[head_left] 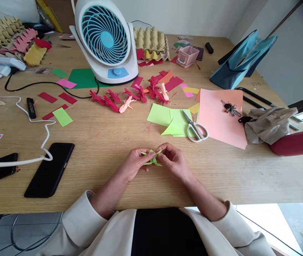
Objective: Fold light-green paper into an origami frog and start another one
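Observation:
A small folded piece of light green paper [153,159] with several thin points is held between both hands near the table's front edge. My left hand [135,163] pinches its left side, with the thumb on top. On its right, my right hand [174,160] grips one of the points between thumb and fingertips. Beyond the hands lie light green sheets [160,114] with white-handled scissors [195,128] resting on them. Several folded red paper figures [111,101], with a few pale pink ones [126,104] among them, lie farther back.
A white fan [105,39] stands at the back. Pink paper [220,113] with keys [231,108], a cloth [268,124] and a red bottle [298,143] are on the right. At left are a black phone [49,170], a white cable [47,137] and coloured paper pieces [63,117].

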The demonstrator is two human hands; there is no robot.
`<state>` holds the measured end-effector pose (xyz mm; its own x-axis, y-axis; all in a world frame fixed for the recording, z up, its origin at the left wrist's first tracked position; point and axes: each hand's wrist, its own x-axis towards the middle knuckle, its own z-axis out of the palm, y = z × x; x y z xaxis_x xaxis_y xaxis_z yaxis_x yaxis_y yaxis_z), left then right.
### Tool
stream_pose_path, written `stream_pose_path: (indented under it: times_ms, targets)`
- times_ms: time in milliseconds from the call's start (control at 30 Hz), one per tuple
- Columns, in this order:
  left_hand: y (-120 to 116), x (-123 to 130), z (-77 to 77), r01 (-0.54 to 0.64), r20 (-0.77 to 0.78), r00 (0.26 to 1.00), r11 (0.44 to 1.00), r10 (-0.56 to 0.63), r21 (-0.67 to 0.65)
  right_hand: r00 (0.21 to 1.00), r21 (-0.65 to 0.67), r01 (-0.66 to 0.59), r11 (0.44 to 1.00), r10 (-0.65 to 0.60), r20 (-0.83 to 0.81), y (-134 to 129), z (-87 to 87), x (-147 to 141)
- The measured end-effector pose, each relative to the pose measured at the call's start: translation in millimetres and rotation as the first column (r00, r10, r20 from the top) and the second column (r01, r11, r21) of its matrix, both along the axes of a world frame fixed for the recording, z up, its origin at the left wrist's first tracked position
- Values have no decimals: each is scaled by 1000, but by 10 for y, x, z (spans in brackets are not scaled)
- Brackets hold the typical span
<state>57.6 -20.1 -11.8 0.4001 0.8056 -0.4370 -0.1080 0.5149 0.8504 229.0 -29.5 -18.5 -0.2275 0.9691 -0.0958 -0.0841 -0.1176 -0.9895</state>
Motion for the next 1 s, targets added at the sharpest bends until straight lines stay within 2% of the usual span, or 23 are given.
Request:
stream_pose_path:
  times_ms: [167, 433, 633, 1000]
  targets:
    - [2, 7, -8, 3, -46, 999, 997, 0, 79, 999, -52, -12, 999, 10, -40, 9, 32, -5]
    - [-3, 29, 10, 49, -169, 986, 971, -9, 234, 999, -66, 12, 998, -9, 43, 14, 26, -3]
    - [-6, 24, 29, 52, -176, 984, 971, -10, 235, 1000, -64, -19, 998, 19, -4, 5, 38, 18]
    - [-8, 29, 46, 49, -181, 983, 974, -9, 219, 999, -11, 6, 1000, -5, 52, -10, 32, 15]
